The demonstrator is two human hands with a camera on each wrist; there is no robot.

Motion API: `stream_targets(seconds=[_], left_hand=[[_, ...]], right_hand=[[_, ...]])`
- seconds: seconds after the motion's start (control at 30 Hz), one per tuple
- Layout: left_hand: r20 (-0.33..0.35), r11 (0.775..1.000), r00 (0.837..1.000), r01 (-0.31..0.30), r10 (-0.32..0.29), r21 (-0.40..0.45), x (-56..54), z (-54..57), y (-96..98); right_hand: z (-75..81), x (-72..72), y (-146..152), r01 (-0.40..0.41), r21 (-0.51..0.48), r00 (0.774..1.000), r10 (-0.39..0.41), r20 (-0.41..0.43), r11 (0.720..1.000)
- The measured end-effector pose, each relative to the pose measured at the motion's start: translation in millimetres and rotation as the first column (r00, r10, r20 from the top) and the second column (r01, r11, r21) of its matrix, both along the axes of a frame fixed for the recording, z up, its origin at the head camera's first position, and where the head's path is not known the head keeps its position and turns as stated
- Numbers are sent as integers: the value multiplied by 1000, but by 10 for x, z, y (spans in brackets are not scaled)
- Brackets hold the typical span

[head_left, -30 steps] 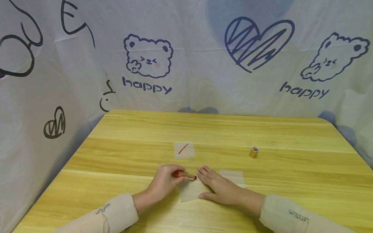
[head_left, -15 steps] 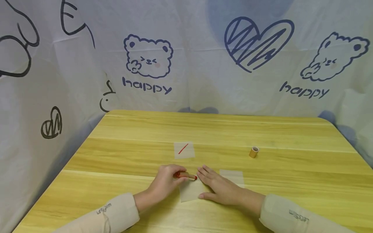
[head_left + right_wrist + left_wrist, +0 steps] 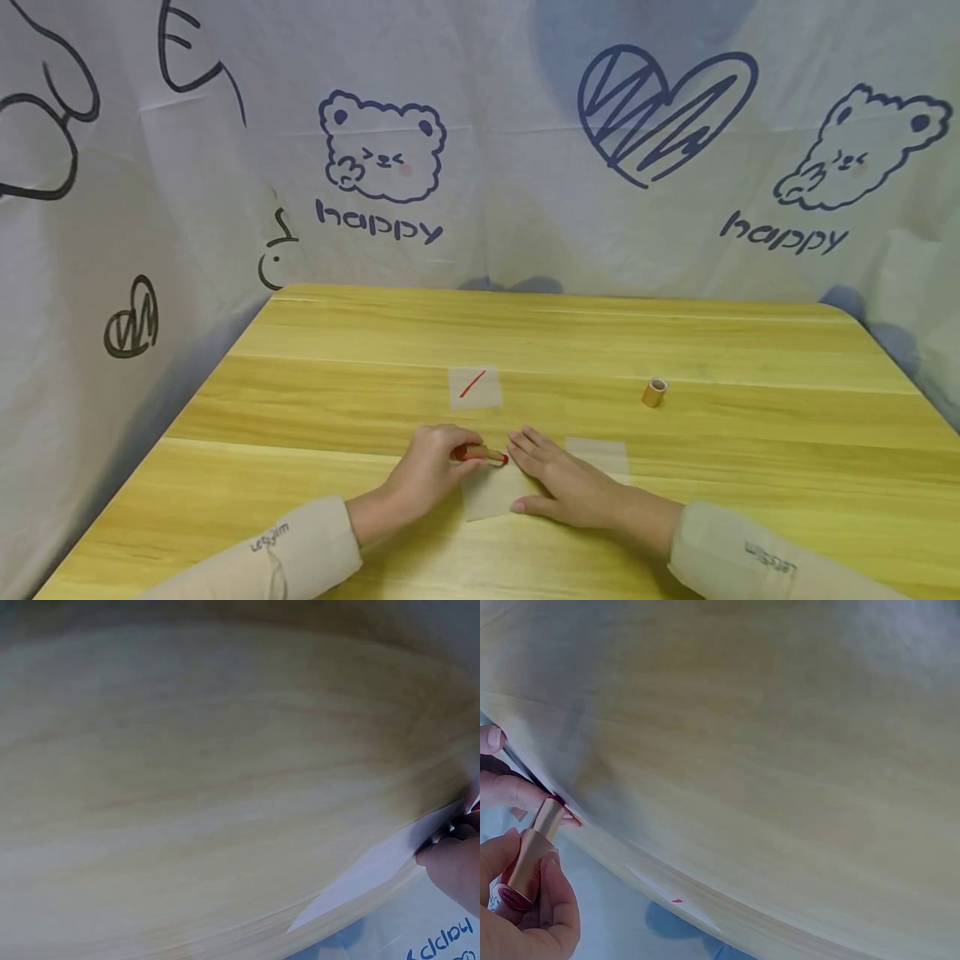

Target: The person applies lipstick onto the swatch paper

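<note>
Lipstick: the slim gold lipstick tube (image 3: 486, 453) lies at the far part of a square sheet of thin white paper (image 3: 491, 497), between the two hands
Just changed: very little; over the last second the tube has edged slightly rightward
Meaning: judged from this, a slow stroke or near pause; no red mark can be made out on this sheet, and whether the tip touches it is unclear
Pointing: red tip (image 3: 505, 459) to the right and slightly toward the person
Long axis: nearly crosswise, dark red base (image 3: 514, 897) at the left end
Left hand (image 3: 429, 462): pinches the tube between thumb and fingers
Right hand (image 3: 566, 483): fingers outstretched, resting on the sheet, grasping nothing
Beyond: a square white sheet with a slanting red line (image 3: 486, 398); right of it, a short gold hollow cylinder (image 3: 653, 394)
Beside the right hand: a blank white sheet (image 3: 600, 452), partly covered
Beneath all: a yellow wood-grain table (image 3: 337, 333)
</note>
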State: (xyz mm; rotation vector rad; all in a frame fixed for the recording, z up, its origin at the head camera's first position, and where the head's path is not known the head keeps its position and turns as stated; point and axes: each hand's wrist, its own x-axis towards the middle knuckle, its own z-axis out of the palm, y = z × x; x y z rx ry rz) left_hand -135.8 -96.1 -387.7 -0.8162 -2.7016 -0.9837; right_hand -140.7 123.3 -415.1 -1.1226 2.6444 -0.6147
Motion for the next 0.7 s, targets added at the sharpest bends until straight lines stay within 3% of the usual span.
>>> stream_targets(seconds=[0.7], left_hand=[[0, 1000, 1000, 13, -13, -21, 10, 20, 12]], right_hand=[[2, 4, -1, 0, 6, 1000, 0, 1, 1000]])
